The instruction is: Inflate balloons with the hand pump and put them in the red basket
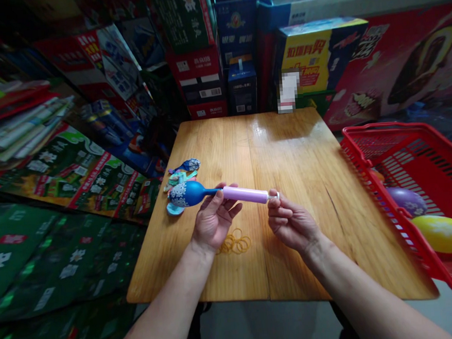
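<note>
My left hand [213, 218] is closed around the front end of a lilac hand pump [245, 194], where the neck of a blue patterned balloon [186, 193] is fitted on. The balloon is partly inflated and points left over the wooden table [286, 150]. My right hand [289, 221] pinches the pump's handle at its right end. Both hands hold the pump level, a little above the tabletop.
Several flat, uninflated balloons [182, 176] lie on the table's left edge. Yellow rubber bands [236, 242] lie between my wrists. A red basket [412, 177] at the right holds a purple balloon [408, 199] and a yellow balloon [443, 233]. Stacked cartons surround the table.
</note>
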Demonstrator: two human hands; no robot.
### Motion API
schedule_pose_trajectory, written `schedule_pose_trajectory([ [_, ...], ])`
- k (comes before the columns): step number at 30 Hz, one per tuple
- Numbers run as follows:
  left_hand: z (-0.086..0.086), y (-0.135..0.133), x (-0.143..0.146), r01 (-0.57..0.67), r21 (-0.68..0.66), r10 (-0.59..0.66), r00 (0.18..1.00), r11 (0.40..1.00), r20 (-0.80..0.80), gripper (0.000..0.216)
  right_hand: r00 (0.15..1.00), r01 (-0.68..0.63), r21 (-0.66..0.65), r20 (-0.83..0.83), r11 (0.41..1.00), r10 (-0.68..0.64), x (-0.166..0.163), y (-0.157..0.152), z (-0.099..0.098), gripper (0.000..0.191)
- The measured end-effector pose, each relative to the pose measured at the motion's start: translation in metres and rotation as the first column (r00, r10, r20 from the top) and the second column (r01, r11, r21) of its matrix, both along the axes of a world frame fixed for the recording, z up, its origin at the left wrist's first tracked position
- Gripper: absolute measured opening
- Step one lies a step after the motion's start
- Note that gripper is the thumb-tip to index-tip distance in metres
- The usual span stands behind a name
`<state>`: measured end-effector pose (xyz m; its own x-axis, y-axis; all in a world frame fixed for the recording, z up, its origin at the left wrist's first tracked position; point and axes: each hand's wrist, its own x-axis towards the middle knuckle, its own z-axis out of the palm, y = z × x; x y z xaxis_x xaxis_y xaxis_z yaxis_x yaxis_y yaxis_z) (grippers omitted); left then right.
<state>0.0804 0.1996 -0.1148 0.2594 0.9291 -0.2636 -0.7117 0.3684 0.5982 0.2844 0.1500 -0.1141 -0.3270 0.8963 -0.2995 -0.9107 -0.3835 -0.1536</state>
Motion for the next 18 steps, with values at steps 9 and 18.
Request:
schedule_pose_trajectory([
  [9, 0.003, 0.014, -0.010, -0.077, -0.041, 0.077, 0.997, 0.996, -0.001, 0.014, 0.999, -0.015, -0.006, -0.028, 1.000, 0.015, 0.008, 0.004, 0.005, 0.010],
  [18, 0.006, 0.006, -0.013, 0.001, 0.041, 0.000, 1.000, 0.999, -0.024, 0.022, 0.996, 0.011, 0.003, 0.087, 1.000, -0.011, 0.007, 0.001, 0.002, 0.020],
])
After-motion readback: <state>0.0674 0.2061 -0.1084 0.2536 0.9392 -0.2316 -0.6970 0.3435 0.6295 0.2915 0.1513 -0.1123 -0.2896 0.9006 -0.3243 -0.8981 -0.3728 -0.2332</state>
